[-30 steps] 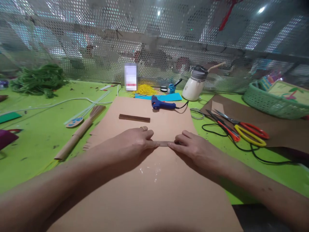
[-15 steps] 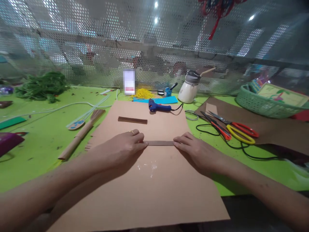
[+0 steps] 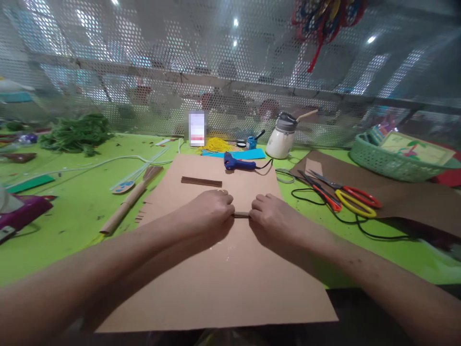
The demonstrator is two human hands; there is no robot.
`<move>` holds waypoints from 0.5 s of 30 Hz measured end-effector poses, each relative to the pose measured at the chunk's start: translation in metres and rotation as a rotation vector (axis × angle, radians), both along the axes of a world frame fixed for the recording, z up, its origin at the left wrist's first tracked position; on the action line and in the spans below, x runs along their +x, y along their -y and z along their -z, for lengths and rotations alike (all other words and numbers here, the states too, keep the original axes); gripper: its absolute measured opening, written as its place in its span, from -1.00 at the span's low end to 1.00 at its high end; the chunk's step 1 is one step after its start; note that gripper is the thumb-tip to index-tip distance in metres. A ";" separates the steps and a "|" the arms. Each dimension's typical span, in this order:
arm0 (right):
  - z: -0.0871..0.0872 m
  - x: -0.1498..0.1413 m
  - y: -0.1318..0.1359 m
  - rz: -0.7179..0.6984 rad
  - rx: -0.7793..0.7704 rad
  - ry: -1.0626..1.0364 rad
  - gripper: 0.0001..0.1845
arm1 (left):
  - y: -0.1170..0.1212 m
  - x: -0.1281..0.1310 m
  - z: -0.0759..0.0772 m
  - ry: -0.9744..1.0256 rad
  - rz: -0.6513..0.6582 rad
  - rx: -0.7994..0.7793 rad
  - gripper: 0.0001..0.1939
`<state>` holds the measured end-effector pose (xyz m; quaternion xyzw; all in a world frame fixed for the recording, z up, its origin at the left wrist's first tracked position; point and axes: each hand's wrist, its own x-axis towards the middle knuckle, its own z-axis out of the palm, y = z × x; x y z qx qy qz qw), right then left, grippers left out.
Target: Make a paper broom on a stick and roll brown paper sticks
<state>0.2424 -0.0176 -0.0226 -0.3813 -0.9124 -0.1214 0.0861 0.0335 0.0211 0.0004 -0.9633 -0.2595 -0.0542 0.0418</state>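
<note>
A thin dark brown paper strip (image 3: 241, 215) spans the gap between my hands, just above or on a large tan paper sheet (image 3: 223, 288). My left hand (image 3: 215, 207) pinches its left end, fingers curled; a ring shows on one finger. My right hand (image 3: 269, 211) grips the right end with bent fingers. The fingertips hide both ends of the strip. Farther up the sheet lies a flat bundle of brown strips (image 3: 201, 181). Behind that bundle, to the right, a blue glue gun (image 3: 239, 163) rests on its side.
Scissors (image 3: 355, 199) and a black cord (image 3: 382, 236) lie right, near a green basket (image 3: 396, 161). A white bottle (image 3: 281, 142) stands at the back beside a blue paint jar (image 3: 251, 142). Left are a rolled paper tube (image 3: 122, 211), green strands (image 3: 74, 132) and a purple object (image 3: 27, 215).
My hands first moved apart along the strip, then came closer together with fingers curling around it. The strip now looks narrower and layered. The camera view has tilted up slightly.
</note>
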 end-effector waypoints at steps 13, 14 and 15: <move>-0.023 0.021 -0.027 0.053 -0.600 -0.454 -0.82 | -0.028 0.000 -0.030 -0.003 -0.087 -0.504 -0.81; -0.021 0.021 -0.028 0.050 -0.625 -0.446 -0.82 | -0.029 0.000 -0.026 -0.005 -0.092 -0.535 -0.81; -0.019 0.021 -0.028 0.045 -0.640 -0.433 -0.82 | -0.030 0.001 -0.022 -0.003 -0.099 -0.559 -0.81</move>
